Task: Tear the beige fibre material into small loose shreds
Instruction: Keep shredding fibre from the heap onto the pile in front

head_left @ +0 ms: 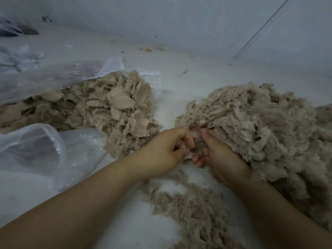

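A small tuft of beige fibre (196, 141) sits between my two hands at the centre. My left hand (165, 151) pinches its left side with curled fingers. My right hand (217, 155) grips its right side, fingers curled round it. A heap of coarse beige fibre pieces (100, 106) spills from a clear plastic bag (53, 78) on the left. A large fluffy pile of torn shreds (265, 123) lies on the right, touching my right hand. More loose shreds (194, 209) are scattered on the white floor under my forearms.
A second clear plastic bag (45, 151) lies open at the lower left. A white wall (197, 24) rises behind the floor. Small debris (148, 49) sits at the wall's foot. A thin rod (260, 29) leans at the upper right.
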`<action>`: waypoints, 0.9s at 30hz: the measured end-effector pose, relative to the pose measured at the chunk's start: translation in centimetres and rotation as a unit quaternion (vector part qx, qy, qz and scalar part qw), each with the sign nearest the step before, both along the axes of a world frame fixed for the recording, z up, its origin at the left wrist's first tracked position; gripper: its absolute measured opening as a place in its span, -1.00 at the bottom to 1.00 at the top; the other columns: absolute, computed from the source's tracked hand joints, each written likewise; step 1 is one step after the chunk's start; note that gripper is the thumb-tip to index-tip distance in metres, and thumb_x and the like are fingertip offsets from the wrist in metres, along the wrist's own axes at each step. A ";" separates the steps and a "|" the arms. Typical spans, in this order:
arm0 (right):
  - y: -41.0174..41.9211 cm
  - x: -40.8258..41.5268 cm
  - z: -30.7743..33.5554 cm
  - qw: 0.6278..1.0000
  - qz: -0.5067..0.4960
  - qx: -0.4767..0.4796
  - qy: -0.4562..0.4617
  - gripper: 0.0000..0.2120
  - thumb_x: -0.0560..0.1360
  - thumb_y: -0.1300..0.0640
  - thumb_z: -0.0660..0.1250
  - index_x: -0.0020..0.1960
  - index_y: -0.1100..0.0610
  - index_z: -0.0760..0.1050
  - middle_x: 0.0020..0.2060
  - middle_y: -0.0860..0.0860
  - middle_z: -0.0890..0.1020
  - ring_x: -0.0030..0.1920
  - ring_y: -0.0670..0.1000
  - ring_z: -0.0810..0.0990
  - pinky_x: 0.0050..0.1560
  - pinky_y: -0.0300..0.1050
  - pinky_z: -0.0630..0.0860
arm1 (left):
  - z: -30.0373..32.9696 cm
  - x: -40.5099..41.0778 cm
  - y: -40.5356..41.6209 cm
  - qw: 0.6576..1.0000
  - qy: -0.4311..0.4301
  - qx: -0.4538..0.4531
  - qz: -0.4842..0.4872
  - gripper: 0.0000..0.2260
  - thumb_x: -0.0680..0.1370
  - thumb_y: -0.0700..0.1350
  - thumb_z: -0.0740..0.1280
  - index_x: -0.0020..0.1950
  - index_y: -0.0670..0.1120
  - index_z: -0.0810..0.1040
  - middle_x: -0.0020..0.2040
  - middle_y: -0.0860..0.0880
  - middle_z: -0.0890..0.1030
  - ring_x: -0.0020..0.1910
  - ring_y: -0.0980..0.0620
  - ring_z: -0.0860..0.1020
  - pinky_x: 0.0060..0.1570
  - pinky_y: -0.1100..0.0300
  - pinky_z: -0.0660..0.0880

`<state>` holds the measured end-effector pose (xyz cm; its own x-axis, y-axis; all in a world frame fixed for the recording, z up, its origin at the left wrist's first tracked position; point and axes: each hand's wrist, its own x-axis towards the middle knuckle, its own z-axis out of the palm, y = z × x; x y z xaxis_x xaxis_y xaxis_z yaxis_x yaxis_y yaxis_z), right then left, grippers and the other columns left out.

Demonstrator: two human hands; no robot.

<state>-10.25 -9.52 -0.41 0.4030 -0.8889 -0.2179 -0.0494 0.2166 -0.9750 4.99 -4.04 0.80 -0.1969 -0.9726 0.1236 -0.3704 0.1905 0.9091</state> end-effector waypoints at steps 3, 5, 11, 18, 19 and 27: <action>0.0 -0.1 -0.2 0.999 -0.043 0.017 0.019 -0.77 0.63 -0.16 0.06 0.18 -0.15 0.42 -0.50 0.08 0.56 -0.55 -0.03 0.47 -0.54 -0.27 0.40 | 0.4 1.6 0.0 0.996 -0.075 0.049 -0.003 -0.85 0.59 -0.30 0.25 0.00 -0.08 0.54 -0.43 0.07 0.44 -0.51 0.18 0.33 -0.46 0.31 0.30; -0.1 -0.2 -0.1 0.998 -0.063 0.020 0.013 -0.85 0.63 -0.15 0.08 0.04 -0.16 0.40 -0.55 0.08 0.55 -0.58 -0.04 0.46 -0.56 -0.28 0.40 | 0.7 2.1 0.0 0.992 -0.097 0.074 0.009 -0.81 0.58 -0.31 0.25 -0.04 -0.05 0.58 -0.47 0.14 0.44 -0.53 0.21 0.36 -0.47 0.33 0.33; 0.3 -0.5 0.1 0.997 0.012 -0.071 -0.018 -0.73 0.66 0.10 0.11 0.32 0.01 0.43 -0.29 -0.13 0.63 -0.52 -0.13 0.46 -0.54 -0.30 0.37 | 1.0 0.1 0.0 0.954 0.276 0.056 0.105 -0.82 0.60 -0.36 0.22 -0.11 -0.19 0.58 -0.37 -0.05 0.52 -0.45 0.03 0.37 -0.43 0.15 0.43; 0.9 -0.6 0.0 0.993 0.050 -0.100 -0.045 -0.84 0.50 0.29 0.34 0.03 0.09 0.49 -0.34 -0.02 0.56 -0.57 -0.19 0.34 -0.56 -0.36 0.29 | 0.7 -0.7 -0.3 0.887 0.436 0.104 0.115 -0.89 0.60 -0.35 0.19 -0.05 -0.26 0.50 -0.41 -0.13 0.46 -0.53 0.05 0.33 -0.54 0.23 0.35; 0.8 -0.5 -0.2 0.992 0.048 -0.105 -0.043 -0.87 0.47 0.24 0.37 -0.01 0.11 0.49 -0.33 0.00 0.55 -0.58 -0.19 0.33 -0.57 -0.36 0.28 | 0.7 -0.5 -0.4 0.879 0.452 0.100 0.114 -0.88 0.60 -0.34 0.18 -0.05 -0.27 0.49 -0.41 -0.13 0.44 -0.53 0.05 0.32 -0.54 0.23 0.34; 0.2 -0.6 -0.8 0.988 0.065 -0.139 -0.016 -0.78 0.32 -0.06 0.43 -0.09 0.01 0.58 -0.43 -0.13 0.58 -0.54 -0.20 0.42 -0.54 -0.35 0.34 | -0.5 -0.1 -0.4 0.967 0.210 0.046 0.134 -0.75 0.42 -0.12 0.53 -0.12 -0.18 0.49 -0.39 -0.13 0.52 -0.53 -0.09 0.42 -0.52 0.17 0.45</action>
<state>-10.89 -9.32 -1.23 0.5199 -0.8532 0.0427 -0.0279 -0.0669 -0.9974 4.85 -4.45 0.33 0.1133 -0.9924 0.0484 0.0107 0.0499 0.9987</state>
